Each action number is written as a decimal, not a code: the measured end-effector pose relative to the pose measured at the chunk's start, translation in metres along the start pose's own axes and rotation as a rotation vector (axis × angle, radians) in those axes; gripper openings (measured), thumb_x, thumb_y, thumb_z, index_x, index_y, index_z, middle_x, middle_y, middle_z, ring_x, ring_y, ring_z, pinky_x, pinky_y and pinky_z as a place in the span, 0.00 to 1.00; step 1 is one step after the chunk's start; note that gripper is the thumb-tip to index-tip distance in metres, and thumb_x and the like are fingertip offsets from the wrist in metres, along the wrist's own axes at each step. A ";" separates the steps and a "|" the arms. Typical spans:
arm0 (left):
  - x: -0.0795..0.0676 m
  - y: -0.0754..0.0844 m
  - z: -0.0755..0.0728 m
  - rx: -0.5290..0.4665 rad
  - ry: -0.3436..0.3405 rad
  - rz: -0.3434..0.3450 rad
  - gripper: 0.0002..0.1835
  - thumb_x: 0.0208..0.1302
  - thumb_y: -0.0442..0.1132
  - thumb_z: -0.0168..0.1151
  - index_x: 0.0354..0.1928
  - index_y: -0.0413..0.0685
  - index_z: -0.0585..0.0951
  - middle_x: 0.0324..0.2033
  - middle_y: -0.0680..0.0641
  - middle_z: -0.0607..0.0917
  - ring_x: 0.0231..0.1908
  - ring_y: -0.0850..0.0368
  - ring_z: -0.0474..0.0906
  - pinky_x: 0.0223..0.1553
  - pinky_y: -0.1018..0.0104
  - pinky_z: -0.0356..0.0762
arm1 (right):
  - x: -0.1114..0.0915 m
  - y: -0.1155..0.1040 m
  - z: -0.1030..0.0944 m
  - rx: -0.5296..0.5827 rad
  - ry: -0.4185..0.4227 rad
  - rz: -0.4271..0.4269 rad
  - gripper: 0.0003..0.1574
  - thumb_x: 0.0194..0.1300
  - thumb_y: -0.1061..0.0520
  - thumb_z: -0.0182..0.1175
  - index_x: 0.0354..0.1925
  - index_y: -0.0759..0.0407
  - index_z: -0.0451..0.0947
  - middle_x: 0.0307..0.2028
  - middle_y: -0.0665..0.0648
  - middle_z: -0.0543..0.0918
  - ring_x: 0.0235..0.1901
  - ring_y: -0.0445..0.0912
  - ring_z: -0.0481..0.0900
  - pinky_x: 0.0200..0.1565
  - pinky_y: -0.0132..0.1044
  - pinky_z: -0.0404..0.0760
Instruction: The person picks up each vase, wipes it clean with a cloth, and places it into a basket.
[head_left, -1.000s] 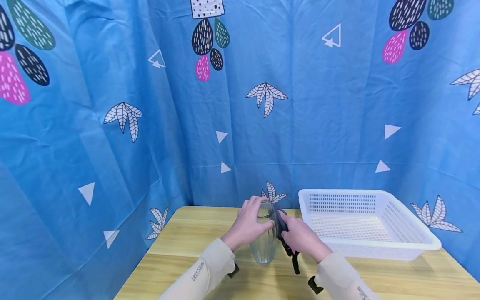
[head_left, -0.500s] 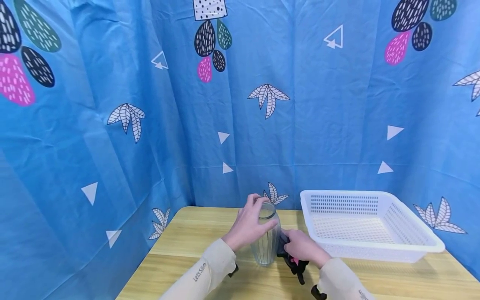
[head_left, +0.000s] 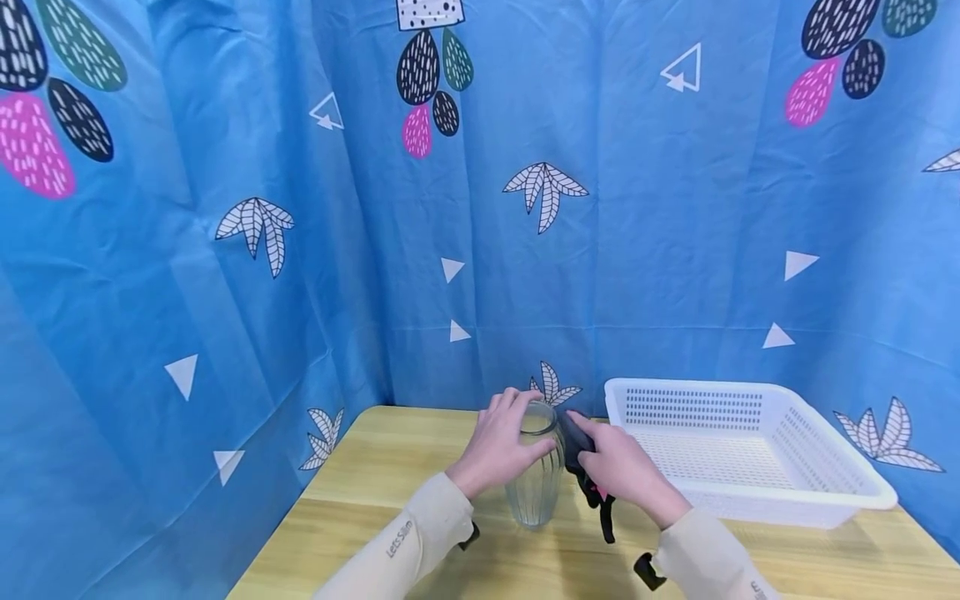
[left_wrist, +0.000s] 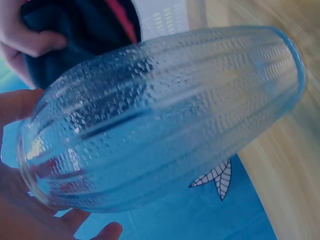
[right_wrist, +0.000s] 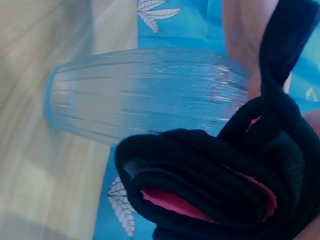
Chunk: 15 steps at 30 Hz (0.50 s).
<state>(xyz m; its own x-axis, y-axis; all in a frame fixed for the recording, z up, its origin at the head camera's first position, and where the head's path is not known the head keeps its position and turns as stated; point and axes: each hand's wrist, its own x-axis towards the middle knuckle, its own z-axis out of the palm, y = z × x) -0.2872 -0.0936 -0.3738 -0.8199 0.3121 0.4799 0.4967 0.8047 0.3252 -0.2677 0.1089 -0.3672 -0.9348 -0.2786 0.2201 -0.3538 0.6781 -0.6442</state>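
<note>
A clear ribbed glass vase (head_left: 536,492) stands roughly upright near the middle of the wooden table. My left hand (head_left: 504,446) grips it around the rim from the left, thumb in front; the left wrist view shows the textured glass (left_wrist: 165,110) close up. Just right of the vase, my right hand (head_left: 622,462) holds a folded black cloth (head_left: 576,442) with pink inside and a dangling strap. In the right wrist view, the bundled cloth (right_wrist: 190,180) covers part of the vase's side (right_wrist: 135,90). I cannot tell whether cloth and glass touch.
A white perforated plastic basket (head_left: 735,492) sits on the right of the wooden table (head_left: 375,467), behind my right hand. A blue patterned curtain (head_left: 480,275) hangs along the table's back and left.
Beside the vase, my right hand went down with the black cloth, then came back up and slightly to the right. My left hand kept its grip on the vase.
</note>
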 end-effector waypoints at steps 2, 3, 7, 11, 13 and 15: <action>0.000 0.001 -0.001 -0.032 -0.009 0.003 0.36 0.62 0.57 0.67 0.70 0.60 0.69 0.59 0.51 0.75 0.61 0.53 0.68 0.54 0.53 0.68 | 0.000 -0.004 -0.004 -0.005 0.031 -0.008 0.43 0.62 0.66 0.56 0.75 0.49 0.65 0.15 0.53 0.76 0.07 0.44 0.71 0.15 0.38 0.70; 0.001 0.001 -0.001 -0.047 -0.014 0.004 0.35 0.62 0.56 0.67 0.70 0.60 0.69 0.60 0.51 0.75 0.61 0.53 0.68 0.55 0.52 0.68 | 0.001 -0.005 -0.005 -0.005 0.048 -0.014 0.43 0.62 0.66 0.56 0.75 0.48 0.65 0.14 0.53 0.76 0.07 0.44 0.71 0.15 0.38 0.70; 0.001 0.003 -0.001 -0.103 -0.026 0.011 0.33 0.62 0.51 0.67 0.69 0.59 0.70 0.60 0.50 0.74 0.63 0.50 0.67 0.58 0.48 0.68 | 0.004 -0.006 -0.004 0.024 0.081 -0.021 0.44 0.62 0.66 0.56 0.75 0.44 0.65 0.17 0.54 0.77 0.06 0.44 0.71 0.14 0.39 0.72; 0.000 0.004 -0.003 -0.145 -0.041 0.006 0.32 0.61 0.48 0.66 0.68 0.58 0.71 0.61 0.51 0.73 0.64 0.50 0.66 0.60 0.46 0.67 | 0.008 -0.001 0.004 0.022 0.041 -0.009 0.45 0.63 0.67 0.56 0.76 0.45 0.62 0.19 0.55 0.78 0.07 0.44 0.72 0.14 0.40 0.73; -0.001 0.005 -0.003 -0.155 -0.040 0.002 0.33 0.59 0.47 0.65 0.68 0.59 0.71 0.61 0.53 0.73 0.64 0.50 0.66 0.60 0.46 0.67 | 0.010 0.003 0.010 -0.003 0.012 -0.008 0.45 0.64 0.67 0.56 0.76 0.48 0.61 0.20 0.55 0.78 0.07 0.44 0.72 0.15 0.39 0.73; -0.001 0.005 -0.003 -0.162 -0.041 -0.004 0.33 0.58 0.46 0.64 0.68 0.59 0.72 0.61 0.53 0.73 0.63 0.50 0.66 0.60 0.46 0.67 | 0.011 0.007 0.015 -0.023 -0.012 -0.015 0.44 0.64 0.67 0.56 0.77 0.52 0.60 0.20 0.55 0.78 0.08 0.45 0.72 0.16 0.39 0.73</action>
<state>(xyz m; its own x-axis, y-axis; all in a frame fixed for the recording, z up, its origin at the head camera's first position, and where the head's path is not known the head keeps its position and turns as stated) -0.2826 -0.0913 -0.3703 -0.8312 0.3321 0.4458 0.5301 0.7151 0.4557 -0.2802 0.1003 -0.3799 -0.9291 -0.2967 0.2205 -0.3682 0.6892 -0.6240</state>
